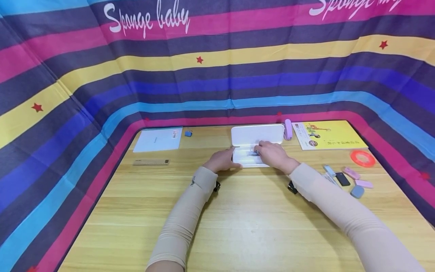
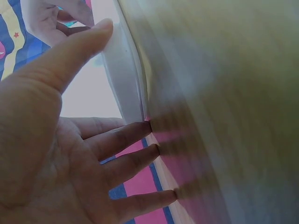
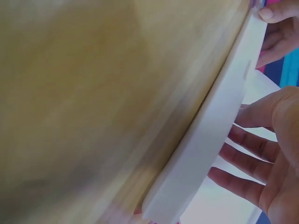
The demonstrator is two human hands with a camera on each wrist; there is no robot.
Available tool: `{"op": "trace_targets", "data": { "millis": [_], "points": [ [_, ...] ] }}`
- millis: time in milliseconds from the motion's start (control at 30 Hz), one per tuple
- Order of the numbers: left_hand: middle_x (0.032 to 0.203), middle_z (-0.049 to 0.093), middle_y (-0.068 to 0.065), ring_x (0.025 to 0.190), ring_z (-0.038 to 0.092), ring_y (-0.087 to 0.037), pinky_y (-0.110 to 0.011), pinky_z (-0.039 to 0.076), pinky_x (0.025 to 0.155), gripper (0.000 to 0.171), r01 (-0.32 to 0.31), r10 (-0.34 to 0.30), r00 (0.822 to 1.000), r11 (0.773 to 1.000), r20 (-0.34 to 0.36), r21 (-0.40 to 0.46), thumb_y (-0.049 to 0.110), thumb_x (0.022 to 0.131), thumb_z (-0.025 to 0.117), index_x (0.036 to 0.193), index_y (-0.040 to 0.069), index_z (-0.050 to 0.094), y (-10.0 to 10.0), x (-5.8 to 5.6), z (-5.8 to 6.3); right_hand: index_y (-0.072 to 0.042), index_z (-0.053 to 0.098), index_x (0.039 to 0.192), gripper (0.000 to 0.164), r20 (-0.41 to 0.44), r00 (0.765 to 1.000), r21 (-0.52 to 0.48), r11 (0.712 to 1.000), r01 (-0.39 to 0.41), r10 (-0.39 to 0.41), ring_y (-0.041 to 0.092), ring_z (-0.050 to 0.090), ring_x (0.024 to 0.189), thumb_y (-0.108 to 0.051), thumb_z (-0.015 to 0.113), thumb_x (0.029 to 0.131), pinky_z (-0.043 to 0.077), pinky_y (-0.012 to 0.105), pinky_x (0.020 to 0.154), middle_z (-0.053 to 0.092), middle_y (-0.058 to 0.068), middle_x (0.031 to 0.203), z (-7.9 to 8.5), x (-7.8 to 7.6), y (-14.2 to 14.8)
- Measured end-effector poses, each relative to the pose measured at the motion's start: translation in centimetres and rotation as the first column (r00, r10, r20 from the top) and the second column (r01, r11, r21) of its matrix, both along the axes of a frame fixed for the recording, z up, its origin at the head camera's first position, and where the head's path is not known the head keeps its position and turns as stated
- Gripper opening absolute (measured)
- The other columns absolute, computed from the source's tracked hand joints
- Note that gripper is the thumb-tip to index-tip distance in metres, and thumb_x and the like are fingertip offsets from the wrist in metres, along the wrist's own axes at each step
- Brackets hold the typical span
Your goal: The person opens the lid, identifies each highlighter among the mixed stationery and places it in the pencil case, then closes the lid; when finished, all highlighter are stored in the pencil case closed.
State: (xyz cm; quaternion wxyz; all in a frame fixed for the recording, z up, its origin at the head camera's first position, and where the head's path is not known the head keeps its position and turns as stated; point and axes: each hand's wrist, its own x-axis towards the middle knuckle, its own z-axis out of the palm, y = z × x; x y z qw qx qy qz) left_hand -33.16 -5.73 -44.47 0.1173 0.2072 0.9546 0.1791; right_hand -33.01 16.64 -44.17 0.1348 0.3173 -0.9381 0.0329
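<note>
Beige sleeves [image 1: 181,219] point to a white case [image 1: 255,136] at twelve o'clock; the left hand [image 1: 221,160], fingers outstretched, likely steadies its nine-o'clock end; the right hand [image 1: 273,155] dips inside, grip unclear.

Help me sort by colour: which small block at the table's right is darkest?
The black block, left of the two pink blocks and up-left of the grey-blue block; those and the light-blue block are all paler.

There are two hands [image 1: 222,159] [image 1: 273,155], one white pencil case [image 1: 256,135], one yellow book [image 1: 334,136], one orange ring [image 1: 353,162], two pink blocks [image 1: 352,173] [image 1: 364,184].
</note>
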Motion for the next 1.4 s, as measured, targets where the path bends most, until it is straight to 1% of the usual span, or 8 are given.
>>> {"op": "trace_targets", "data": {
  "millis": [167,267,567,733,900,1100,1300,1400],
  "points": [
    [0.136,0.032,-0.003,0.11,0.041,-0.016,-0.034,0.036,0.089,0.099,-0.003,0.003,1.0,1.0,0.017,-0.016,0.063,0.065,0.059,0.14,0.015,0.016,0.2,0.1,0.0,-0.013,0.062,0.101,0.023,0.037,0.996,-0.035,0.996,0.081,-0.08,0.022,0.053,0.08,-0.01,0.056,0.078,0.044,0.036,0.053,0.055,0.004,0.092,1.5,1.1,1.3],
    [0.138,0.028,-0.003,0.116,0.037,-0.019,-0.035,0.034,0.091,0.099,-0.001,0.001,1.0,1.0,0.02,-0.017,0.063,0.066,0.058,0.14,0.014,0.014,0.2,0.2,0.0,-0.013,0.061,0.101,0.025,0.056,0.985,-0.051,0.985,0.166,-0.163,0.023,0.054,0.076,-0.011,0.057,0.077,0.043,0.037,0.051,0.057,0.005,0.093,2.8,2.2,2.4],
    [0.141,0.022,-0.003,0.123,0.028,-0.021,-0.035,0.027,0.097,0.098,-0.016,0.016,1.0,0.999,0.019,-0.04,0.061,0.068,0.058,0.14,0.012,0.011,-0.2,0.2,0.2,-0.012,0.059,0.107,0.028,0.12,0.932,-0.053,0.935,0.35,-0.342,0.029,0.055,0.088,-0.027,0.055,0.084,0.04,0.048,0.06,0.058,0.009,0.103,4.8,4.2,5.1],
    [0.141,0.022,-0.003,0.124,0.027,-0.02,-0.034,0.026,0.097,0.098,-0.008,0.009,1.0,0.999,0.023,-0.037,0.061,0.069,0.057,0.14,0.013,0.011,-0.1,0.2,0.1,-0.009,0.052,0.118,0.042,0.215,0.881,0.023,0.904,0.426,-0.421,0.034,0.053,0.092,-0.037,0.045,0.087,0.038,0.05,0.064,0.056,0.014,0.107,5.0,5.6,6.4],
    [0.141,0.022,-0.002,0.123,0.028,-0.02,-0.035,0.028,0.096,0.097,0.003,-0.002,1.0,1.0,0.02,-0.02,0.061,0.069,0.057,0.14,0.014,0.011,-0.2,0.3,0.1,-0.005,0.058,0.096,0.041,0.276,0.828,0.115,0.872,0.476,-0.488,0.029,0.054,0.072,-0.043,0.042,0.087,0.039,0.044,0.051,0.058,0.012,0.081,5.2,7.3,8.1],
    [0.141,0.023,-0.002,0.122,0.029,-0.02,-0.036,0.029,0.096,0.097,-0.007,0.007,1.0,1.0,0.015,-0.007,0.061,0.069,0.057,0.14,0.014,0.012,-0.4,0.4,0.3,-0.008,0.055,0.07,0.064,0.331,0.78,0.137,0.845,0.517,-0.531,0.024,0.046,0.053,-0.061,0.024,0.084,0.033,0.037,0.043,0.048,0.008,0.059,5.0,8.5,9.1],
    [0.14,0.025,-0.003,0.121,0.031,-0.021,-0.036,0.029,0.095,0.096,0.009,-0.009,1.0,1.0,0.012,0.0,0.06,0.069,0.057,0.14,0.013,0.013,-0.3,0.5,0.3,-0.007,0.057,0.07,0.076,0.383,0.722,0.191,0.815,0.548,-0.576,0.026,0.045,0.054,-0.069,0.013,0.08,0.033,0.038,0.045,0.047,0.01,0.06,4.4,9.4,9.2],
    [0.14,0.024,-0.003,0.122,0.03,-0.021,-0.036,0.029,0.096,0.097,0.009,-0.009,1.0,1.0,0.015,-0.008,0.062,0.069,0.057,0.14,0.013,0.012,-0.1,0.3,0.1,-0.007,0.058,0.069,0.079,0.393,0.71,0.204,0.808,0.553,-0.585,0.026,0.046,0.053,-0.07,0.012,0.079,0.033,0.038,0.045,0.048,0.011,0.059,4.0,9.6,9.4]
  ]
}}
